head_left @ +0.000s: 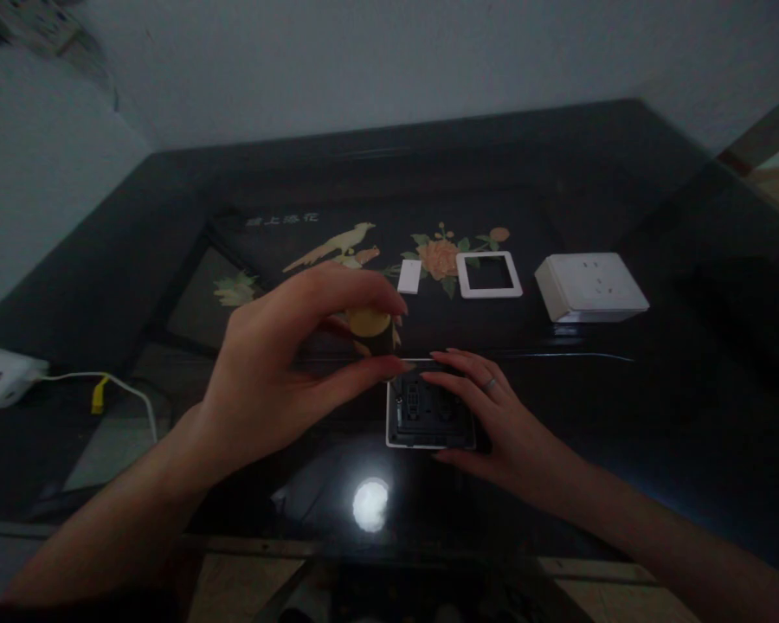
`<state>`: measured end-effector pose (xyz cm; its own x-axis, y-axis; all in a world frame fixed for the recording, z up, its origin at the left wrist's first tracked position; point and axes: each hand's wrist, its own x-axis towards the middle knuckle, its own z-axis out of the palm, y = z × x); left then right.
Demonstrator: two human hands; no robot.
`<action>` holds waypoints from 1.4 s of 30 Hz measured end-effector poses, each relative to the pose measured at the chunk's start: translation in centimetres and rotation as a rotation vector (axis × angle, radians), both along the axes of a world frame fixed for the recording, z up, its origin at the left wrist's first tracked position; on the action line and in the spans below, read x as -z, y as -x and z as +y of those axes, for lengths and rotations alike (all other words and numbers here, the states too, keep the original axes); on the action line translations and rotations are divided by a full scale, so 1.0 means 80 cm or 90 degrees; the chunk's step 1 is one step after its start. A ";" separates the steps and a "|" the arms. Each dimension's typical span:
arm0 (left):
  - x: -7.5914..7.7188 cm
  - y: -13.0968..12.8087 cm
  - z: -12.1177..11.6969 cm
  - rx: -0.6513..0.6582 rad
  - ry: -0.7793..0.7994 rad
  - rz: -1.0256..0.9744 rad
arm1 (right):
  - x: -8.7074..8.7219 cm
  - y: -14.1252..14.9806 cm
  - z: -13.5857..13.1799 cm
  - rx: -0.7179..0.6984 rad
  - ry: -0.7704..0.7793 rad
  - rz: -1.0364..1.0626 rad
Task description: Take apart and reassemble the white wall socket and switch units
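My left hand (286, 363) is closed around the yellow and black handle of a screwdriver (371, 325). Its thin shaft points down at the left side of a wall switch or socket panel (428, 424), which lies with its black back up. Whether the tip touches a screw is hard to tell. From the right, my right hand (493, 415) grips that panel, fingers over the far edge and thumb at the near one. Behind the panel lie a small white rectangular plate (409, 277) and a white square frame (518, 281).
A white block of socket panels (594, 285) stands at the right on the dark glossy table (558, 208). At the far left a white plug adapter (3, 376) trails a white cable with a yellow tag (99, 394). Walls border the table's back and left.
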<state>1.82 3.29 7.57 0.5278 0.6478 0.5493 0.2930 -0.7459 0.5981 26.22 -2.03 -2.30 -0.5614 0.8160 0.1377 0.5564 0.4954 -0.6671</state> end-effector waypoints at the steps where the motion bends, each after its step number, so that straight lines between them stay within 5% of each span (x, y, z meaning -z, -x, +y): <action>1: -0.002 0.000 0.000 0.004 0.005 0.006 | -0.001 0.000 0.000 0.001 0.006 -0.001; 6: -0.016 -0.001 -0.010 -0.011 0.077 0.063 | -0.003 0.001 -0.001 -0.001 0.024 0.004; 13: -0.006 0.000 -0.008 -0.025 0.002 0.085 | -0.003 -0.002 -0.002 -0.014 0.005 -0.016; 21: -0.013 0.005 -0.018 -0.014 0.099 0.105 | -0.002 0.000 0.001 -0.016 -0.021 -0.018; 27: -0.014 0.000 -0.011 -0.035 0.030 0.053 | -0.004 -0.001 -0.001 -0.014 -0.018 -0.019; 35: -0.019 0.001 -0.028 -0.068 0.146 0.040 | -0.004 -0.002 0.002 -0.023 -0.027 -0.020; 42: -0.017 -0.002 -0.015 -0.075 -0.022 0.060 | -0.003 0.004 0.004 -0.015 -0.043 -0.008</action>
<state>2.01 2.13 8.96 0.4991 0.6900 0.5242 0.4340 -0.7226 0.5380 25.91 -1.68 -2.07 -0.5830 0.7911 0.1850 0.5519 0.5527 -0.6244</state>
